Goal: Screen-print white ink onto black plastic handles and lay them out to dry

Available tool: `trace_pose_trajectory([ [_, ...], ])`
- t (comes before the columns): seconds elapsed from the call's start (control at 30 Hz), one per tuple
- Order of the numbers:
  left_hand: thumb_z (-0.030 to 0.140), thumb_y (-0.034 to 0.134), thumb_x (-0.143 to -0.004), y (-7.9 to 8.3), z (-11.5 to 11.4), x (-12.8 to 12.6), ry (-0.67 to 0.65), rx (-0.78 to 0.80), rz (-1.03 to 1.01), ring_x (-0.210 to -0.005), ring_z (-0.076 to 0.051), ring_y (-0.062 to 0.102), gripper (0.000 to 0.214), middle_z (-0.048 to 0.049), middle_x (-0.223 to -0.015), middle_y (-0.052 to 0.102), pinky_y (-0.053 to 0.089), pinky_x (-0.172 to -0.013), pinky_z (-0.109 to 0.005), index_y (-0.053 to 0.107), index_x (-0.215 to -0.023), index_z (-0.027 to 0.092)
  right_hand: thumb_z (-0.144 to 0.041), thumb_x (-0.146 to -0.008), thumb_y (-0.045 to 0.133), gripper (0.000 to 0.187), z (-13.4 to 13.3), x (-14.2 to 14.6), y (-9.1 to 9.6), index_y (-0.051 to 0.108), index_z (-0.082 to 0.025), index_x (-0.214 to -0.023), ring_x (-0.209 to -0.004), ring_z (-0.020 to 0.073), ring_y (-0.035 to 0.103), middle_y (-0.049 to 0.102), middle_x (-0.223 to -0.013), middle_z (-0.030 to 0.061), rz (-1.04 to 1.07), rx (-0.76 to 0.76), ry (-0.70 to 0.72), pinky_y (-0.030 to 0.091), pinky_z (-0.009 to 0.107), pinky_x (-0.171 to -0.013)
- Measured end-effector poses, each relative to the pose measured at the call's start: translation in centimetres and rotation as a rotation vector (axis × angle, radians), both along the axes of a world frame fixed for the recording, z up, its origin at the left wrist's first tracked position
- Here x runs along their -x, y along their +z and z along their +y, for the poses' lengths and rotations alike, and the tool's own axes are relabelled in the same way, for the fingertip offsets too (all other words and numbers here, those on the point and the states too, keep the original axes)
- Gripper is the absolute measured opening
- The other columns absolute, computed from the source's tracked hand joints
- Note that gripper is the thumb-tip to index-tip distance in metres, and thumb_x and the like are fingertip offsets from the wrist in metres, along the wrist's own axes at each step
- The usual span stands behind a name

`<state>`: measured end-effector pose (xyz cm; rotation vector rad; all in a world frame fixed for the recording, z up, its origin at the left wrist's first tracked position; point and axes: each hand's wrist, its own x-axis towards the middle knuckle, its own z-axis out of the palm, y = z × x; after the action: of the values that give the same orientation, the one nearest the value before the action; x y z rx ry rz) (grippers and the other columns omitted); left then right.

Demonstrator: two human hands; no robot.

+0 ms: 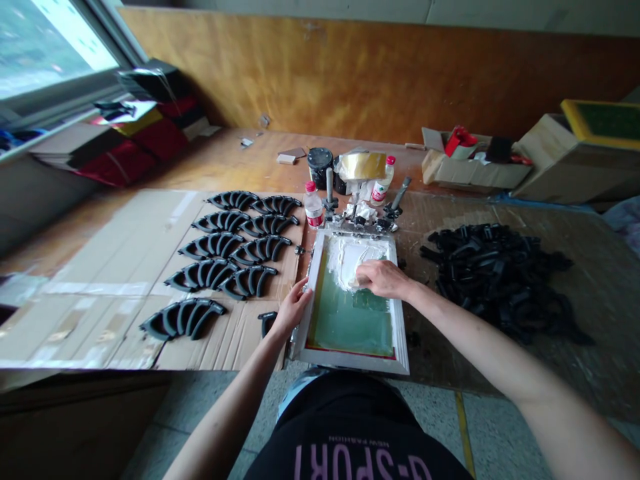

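A white-framed silkscreen (350, 359) with green mesh (350, 320) lies flat on the bench, its far end held in metal hinge clamps (357, 220). Thick white ink (357, 257) is smeared across the far part of the mesh. My right hand (383, 280) rests on the mesh at the edge of that ink, its fingers closed on a small pale scraper (354, 283), which is mostly hidden. My left hand (293, 308) grips the frame's left side near the middle.
Rows of black curved plastic parts (210, 247) lie on flattened cardboard (100, 327) to the left. A heap of black parts (500, 283) lies to the right. Bottles (313, 205), a dark ink tin (319, 167) and cardboard boxes (575, 160) stand behind.
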<state>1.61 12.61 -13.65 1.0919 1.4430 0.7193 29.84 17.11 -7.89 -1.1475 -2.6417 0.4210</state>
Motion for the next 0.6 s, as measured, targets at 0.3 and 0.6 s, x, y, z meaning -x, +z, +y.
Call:
trace_pose_trajectory([
  [0.3, 0.049, 0.064, -0.077, 2.3, -0.2, -0.6, 0.038, 0.042, -0.091, -0.062, -0.014, 0.059, 0.071, -0.0026, -0.077, 0.067, 0.044, -0.054, -0.022, 0.048, -0.139, 0.018, -0.017, -0.085, 0.059, 0.013, 0.2, 0.4, -0.8, 0.068, -0.021, -0.094, -0.088, 0.0208, 0.058, 0.067, -0.09, 0.0047, 0.108, -0.034, -0.102, 0.044, 0.031, -0.079],
  [0.6, 0.061, 0.056, -0.081, 10.6, 1.3, -0.8, 0.064, -0.161, -0.034, -0.08, -0.017, 0.06, 0.051, -0.0052, -0.095, 0.068, 0.047, -0.066, -0.024, 0.07, -0.103, 0.017, -0.029, -0.083, 0.064, 0.047, 8.8, -5.7, 1.6, 0.056, -0.026, -0.13, -0.079, 0.0217, 0.063, 0.071, -0.086, 0.0031, 0.201, -0.12, -0.786, 0.047, 0.034, -0.078],
])
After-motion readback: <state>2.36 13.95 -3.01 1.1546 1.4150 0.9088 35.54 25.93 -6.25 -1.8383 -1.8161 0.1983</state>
